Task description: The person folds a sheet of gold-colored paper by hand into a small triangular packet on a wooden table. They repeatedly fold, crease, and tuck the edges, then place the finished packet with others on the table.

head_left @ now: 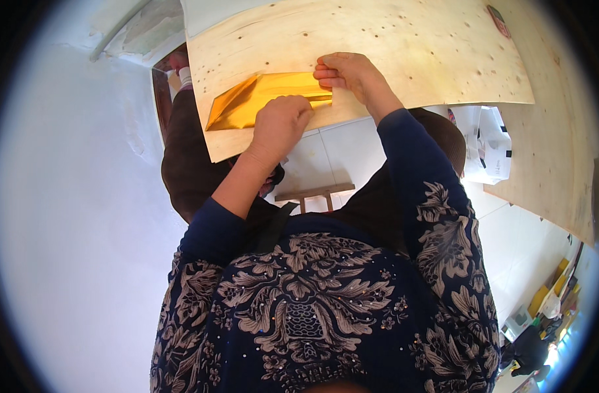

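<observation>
A sheet of shiny gold foil paper [244, 103], folded into a long shape with a pointed left end, lies on a pale plywood board [417, 52]. My left hand [281, 128] is closed at the paper's near edge, its fingertips pressed together around that edge. At the paper's right end, my right hand [352, 73] has its thumb and fingers pinched together on the corner. The folded layers part slightly between my two hands, showing a dark slit. My palms and part of the paper's near edge are hidden.
A small reddish object [499, 21] lies at the board's far right. Beside the board are a white plastic bag [493, 147] and another wooden panel [561, 157]. A low wooden frame [314, 194] stands on the tiles between my legs. Mixed clutter [542, 314] sits at lower right; a white wall [70, 196] is at left.
</observation>
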### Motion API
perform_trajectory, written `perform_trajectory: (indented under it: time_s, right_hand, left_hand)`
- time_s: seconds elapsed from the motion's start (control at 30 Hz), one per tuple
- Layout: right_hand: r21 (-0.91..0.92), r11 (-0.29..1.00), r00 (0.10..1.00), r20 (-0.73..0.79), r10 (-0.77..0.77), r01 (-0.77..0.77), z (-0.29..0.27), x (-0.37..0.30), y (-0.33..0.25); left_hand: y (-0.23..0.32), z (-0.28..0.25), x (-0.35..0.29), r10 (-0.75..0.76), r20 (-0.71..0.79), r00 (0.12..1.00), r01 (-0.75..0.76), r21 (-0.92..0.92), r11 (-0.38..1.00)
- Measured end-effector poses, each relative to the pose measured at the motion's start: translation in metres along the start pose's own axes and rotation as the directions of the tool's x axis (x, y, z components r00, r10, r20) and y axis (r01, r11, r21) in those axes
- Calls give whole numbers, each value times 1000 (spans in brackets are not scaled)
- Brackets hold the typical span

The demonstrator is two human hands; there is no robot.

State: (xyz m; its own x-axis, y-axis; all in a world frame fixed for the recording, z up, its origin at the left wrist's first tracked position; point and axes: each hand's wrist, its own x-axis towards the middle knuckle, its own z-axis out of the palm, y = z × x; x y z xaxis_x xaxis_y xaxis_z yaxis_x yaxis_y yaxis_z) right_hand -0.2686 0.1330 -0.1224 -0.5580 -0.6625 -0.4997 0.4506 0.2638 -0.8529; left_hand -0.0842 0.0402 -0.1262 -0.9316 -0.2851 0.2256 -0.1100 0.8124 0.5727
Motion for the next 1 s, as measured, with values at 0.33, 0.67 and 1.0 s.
perform_trajectory:
  time_s: [0.33,0.67,1.0]
  right_hand:
    - [105,990,995,-26,-96,98,0,-6,13]
    - [-470,786,860,-101,-500,402,-11,-22,21]
    - [-798,280,658,184,-730,533,-33,-24,28]
  left_hand:
    - [-31,0,42,-522,64,851,518,-270,812]
    - [-40,-3,37,-582,64,811,570,-313,760]
    - [-42,2,45,-624,61,779,567,-492,661]
